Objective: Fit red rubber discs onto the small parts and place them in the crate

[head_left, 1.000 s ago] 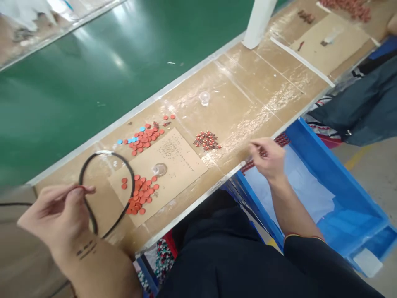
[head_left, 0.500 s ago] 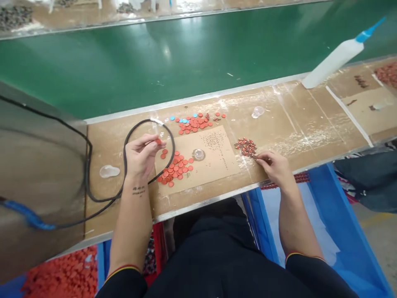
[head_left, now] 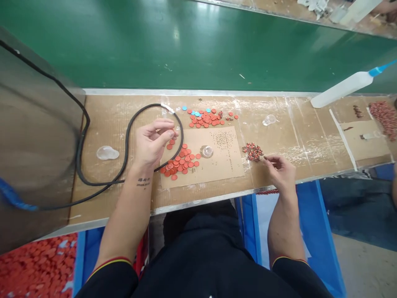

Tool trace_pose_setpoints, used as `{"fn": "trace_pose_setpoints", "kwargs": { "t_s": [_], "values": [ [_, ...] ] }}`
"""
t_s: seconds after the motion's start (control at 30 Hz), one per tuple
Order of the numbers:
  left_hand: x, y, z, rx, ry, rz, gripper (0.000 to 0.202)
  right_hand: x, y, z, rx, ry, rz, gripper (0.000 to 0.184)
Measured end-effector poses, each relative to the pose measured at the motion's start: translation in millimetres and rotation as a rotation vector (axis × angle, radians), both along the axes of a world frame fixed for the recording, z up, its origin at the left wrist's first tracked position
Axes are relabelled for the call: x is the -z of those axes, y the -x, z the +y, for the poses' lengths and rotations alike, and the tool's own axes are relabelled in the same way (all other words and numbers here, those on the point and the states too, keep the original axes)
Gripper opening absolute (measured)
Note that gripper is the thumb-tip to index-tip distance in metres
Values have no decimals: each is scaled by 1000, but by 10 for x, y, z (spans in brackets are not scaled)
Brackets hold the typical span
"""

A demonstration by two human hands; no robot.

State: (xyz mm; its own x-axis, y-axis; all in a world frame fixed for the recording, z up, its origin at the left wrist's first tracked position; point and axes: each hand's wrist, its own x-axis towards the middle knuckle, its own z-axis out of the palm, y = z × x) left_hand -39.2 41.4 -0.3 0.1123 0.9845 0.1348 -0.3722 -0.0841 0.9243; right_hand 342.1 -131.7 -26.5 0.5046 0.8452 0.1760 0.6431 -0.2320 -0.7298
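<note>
My left hand (head_left: 151, 142) hovers over the cardboard pad (head_left: 217, 165), its thumb and fingers pinched on a small orange disc. Just below it lies a pile of orange discs (head_left: 181, 162). My right hand (head_left: 281, 169) rests on the bench to the right, fingers curled in a pinch beside a small heap of dark red parts (head_left: 253, 152); what it holds is too small to make out. A clear round dish (head_left: 206, 151) sits between the two hands. More orange and blue discs (head_left: 206, 117) lie at the pad's far edge.
A black cable (head_left: 124, 157) loops across the bench's left side. Beyond the bench runs a green conveyor belt (head_left: 186, 45). A white squeeze bottle (head_left: 344, 88) lies at the right. Blue bins (head_left: 310, 231) stand under the bench, one at the left holding orange discs (head_left: 34, 267).
The view swung left and levelled over the bench. My right hand came from the blue bin to the dark red parts. My left hand stayed pinched near the orange discs.
</note>
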Motion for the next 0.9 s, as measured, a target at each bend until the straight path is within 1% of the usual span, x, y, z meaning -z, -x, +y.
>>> {"fn": "trace_pose_setpoints", "kwargs": {
  "t_s": [0.03,0.1,0.17,0.23,0.37,0.47,0.6,0.73,0.83,0.9],
  "values": [
    [-18,-21,-27,18,-13,0,33,-36,88,40,17,-65,60,37],
    [-47,-70,-85,50,-35,14,30,-134,306,143,-7,-197,184,35],
    [-62,-122,-141,84,-51,42,30,-253,557,257,-85,-300,291,31],
    [-67,-166,-188,128,-71,53,30,-377,804,361,-180,-356,354,28],
    [-59,-210,-236,227,-111,17,18,-569,1162,539,-393,-395,357,17],
    [-33,-214,-218,241,-95,7,15,-638,1301,703,-474,-469,289,16],
    [24,-207,-159,165,-60,-29,21,-640,1371,955,-495,-547,129,21],
    [54,-202,-124,103,18,-75,31,-537,1325,1104,-564,-526,-35,28],
    [56,-201,-111,46,90,-113,38,-415,1253,1116,-637,-465,-31,31],
    [49,-194,-108,44,128,-131,38,-345,1214,1101,-681,-446,9,31]
  ]
}}
